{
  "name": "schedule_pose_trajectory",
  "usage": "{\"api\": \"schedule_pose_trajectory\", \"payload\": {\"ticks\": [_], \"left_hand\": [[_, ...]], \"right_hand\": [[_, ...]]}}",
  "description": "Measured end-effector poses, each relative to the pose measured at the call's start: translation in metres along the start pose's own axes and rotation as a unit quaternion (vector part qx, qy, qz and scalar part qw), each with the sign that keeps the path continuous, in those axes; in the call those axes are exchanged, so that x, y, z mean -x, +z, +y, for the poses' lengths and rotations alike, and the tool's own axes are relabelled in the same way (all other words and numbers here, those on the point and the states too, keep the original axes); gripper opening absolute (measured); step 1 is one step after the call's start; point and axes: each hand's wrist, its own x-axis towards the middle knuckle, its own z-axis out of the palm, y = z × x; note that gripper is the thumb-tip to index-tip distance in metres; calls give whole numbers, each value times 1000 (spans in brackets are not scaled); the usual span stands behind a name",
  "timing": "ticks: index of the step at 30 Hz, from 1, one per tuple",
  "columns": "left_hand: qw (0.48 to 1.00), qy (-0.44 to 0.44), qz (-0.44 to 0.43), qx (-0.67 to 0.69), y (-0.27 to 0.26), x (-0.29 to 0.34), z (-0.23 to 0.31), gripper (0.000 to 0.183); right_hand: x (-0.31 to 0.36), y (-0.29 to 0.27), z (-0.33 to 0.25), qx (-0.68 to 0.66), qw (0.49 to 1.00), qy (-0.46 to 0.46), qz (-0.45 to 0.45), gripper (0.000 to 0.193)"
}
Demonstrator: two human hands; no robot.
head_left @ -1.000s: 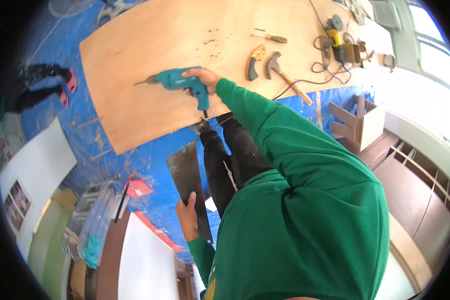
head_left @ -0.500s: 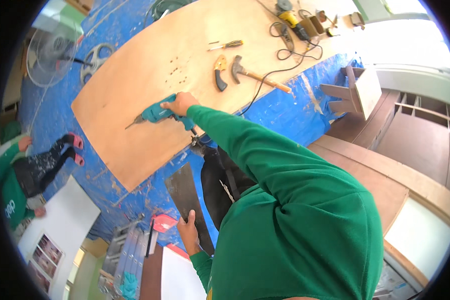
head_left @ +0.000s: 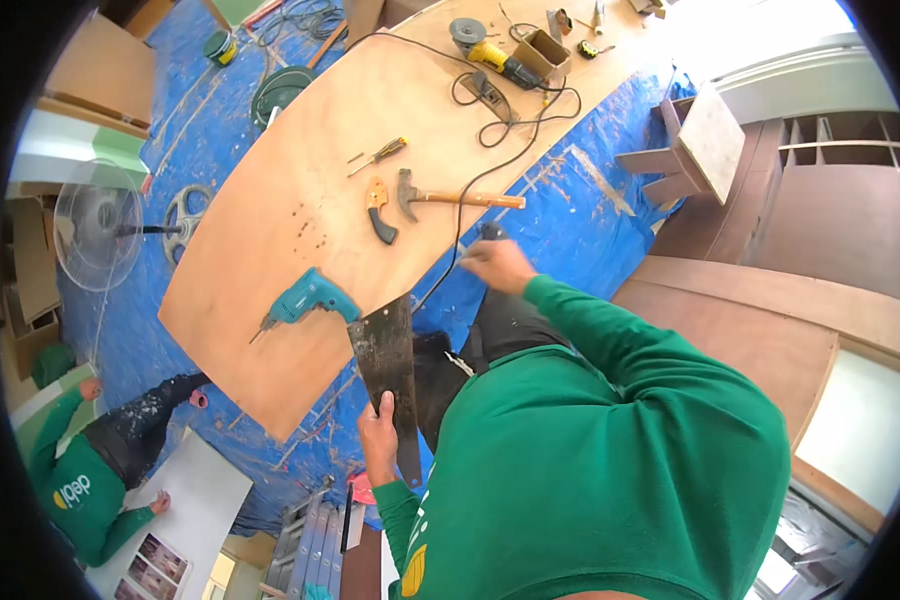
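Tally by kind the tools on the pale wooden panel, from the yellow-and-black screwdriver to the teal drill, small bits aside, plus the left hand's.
Teal power drill: 1
Wooden-handled claw hammer: 1
Yellow-and-black screwdriver: 1
Orange-and-black curved handle: 1
Dark, flat metal blade in left hand: 1
Total: 5

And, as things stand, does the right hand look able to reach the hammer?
Probably yes: the right hand is close to the hammer, which lies uncovered except where a black cable crosses it.

saw blade (head_left: 386, 360) | dark, scuffed | aslant (wider end foremost) | held in left hand (head_left: 376, 438)
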Motion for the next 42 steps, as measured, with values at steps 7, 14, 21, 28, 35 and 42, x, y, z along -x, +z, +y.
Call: {"api": "schedule_pose_trajectory", "payload": {"ticks": [7,14,21,28,35,42], "left_hand": [[994,-33,-14,-106,116,-46,132,38],[988,-128,19,-82,255,-58,233,38],[981,-163,48,-90,314,-84,332,44],[978,-193,74,-8,318,-125,351,42],[986,-98,91,100,315,-116,353,37],[987,-8,68,147,304,-91,351,34]], "right_hand": [[-144,-253,37,52,952,-105,282,26],[-444,-395,76,205,933,-232,185,30],[-609,-361,124,362,919,-155,23,42],[-658,-361,161,357,901,-245,15,47],[-489,-389,62,-26,961,-251,-115,31],[-195,-335,-76,-209,943,-195,-169,18]]}}
